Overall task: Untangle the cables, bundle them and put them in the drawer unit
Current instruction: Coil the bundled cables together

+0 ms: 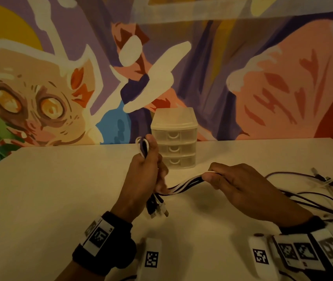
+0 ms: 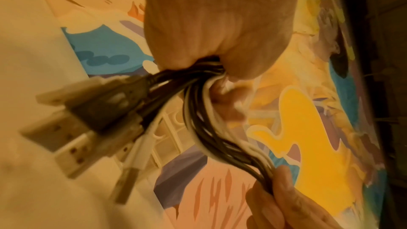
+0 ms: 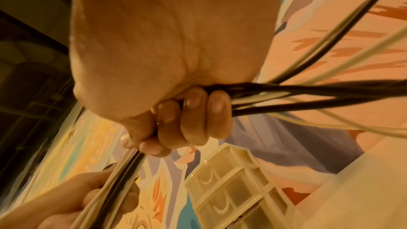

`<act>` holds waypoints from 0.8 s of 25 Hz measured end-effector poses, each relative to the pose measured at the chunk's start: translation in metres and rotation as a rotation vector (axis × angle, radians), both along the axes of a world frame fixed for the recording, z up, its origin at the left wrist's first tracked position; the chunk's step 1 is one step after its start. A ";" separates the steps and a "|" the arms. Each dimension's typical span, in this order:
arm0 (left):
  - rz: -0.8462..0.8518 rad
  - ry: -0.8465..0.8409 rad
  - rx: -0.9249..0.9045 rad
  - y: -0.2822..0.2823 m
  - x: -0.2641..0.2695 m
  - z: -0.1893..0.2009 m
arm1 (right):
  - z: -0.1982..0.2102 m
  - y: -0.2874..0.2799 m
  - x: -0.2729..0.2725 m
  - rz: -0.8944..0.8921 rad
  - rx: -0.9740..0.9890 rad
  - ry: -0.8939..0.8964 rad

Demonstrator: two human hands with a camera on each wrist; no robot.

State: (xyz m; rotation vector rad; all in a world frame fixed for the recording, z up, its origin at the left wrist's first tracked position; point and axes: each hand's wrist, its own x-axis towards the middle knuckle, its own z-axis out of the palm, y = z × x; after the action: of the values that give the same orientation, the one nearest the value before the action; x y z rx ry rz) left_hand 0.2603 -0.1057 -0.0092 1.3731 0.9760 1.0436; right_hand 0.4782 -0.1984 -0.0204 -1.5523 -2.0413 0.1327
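Note:
Several black and white cables run together between my two hands above the table. My left hand grips them upright, with a folded loop sticking out above the thumb and the USB plugs hanging below the fist. In the left wrist view the plugs fan out under the fist. My right hand has its fingers curled round the same cables further along. Behind that hand the loose ends trail across the table to the right. The drawer unit stands behind the hands.
The translucent drawer unit has three shut drawers and stands at the back edge of the white table, against a painted mural wall. Bare table lies to the left and in front of the hands.

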 end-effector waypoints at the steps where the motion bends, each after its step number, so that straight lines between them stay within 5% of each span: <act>1: -0.001 -0.035 -0.031 0.000 0.000 0.000 | -0.003 0.000 0.002 0.013 -0.020 -0.010; 5: -0.037 -0.151 -0.171 0.007 -0.001 0.001 | -0.011 0.004 0.005 0.037 -0.032 -0.081; 12: -0.264 0.116 -0.231 -0.009 0.017 -0.011 | -0.008 0.005 -0.014 0.032 0.082 -0.126; 20: -0.470 0.057 -0.255 -0.019 0.017 -0.009 | -0.001 0.000 -0.016 -0.016 -0.054 0.124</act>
State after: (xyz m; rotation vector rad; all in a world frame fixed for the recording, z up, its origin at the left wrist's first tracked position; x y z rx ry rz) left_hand 0.2769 -0.1250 -0.0187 1.3358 0.7451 0.5119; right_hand 0.4626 -0.1989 -0.0216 -1.5527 -1.9434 0.2732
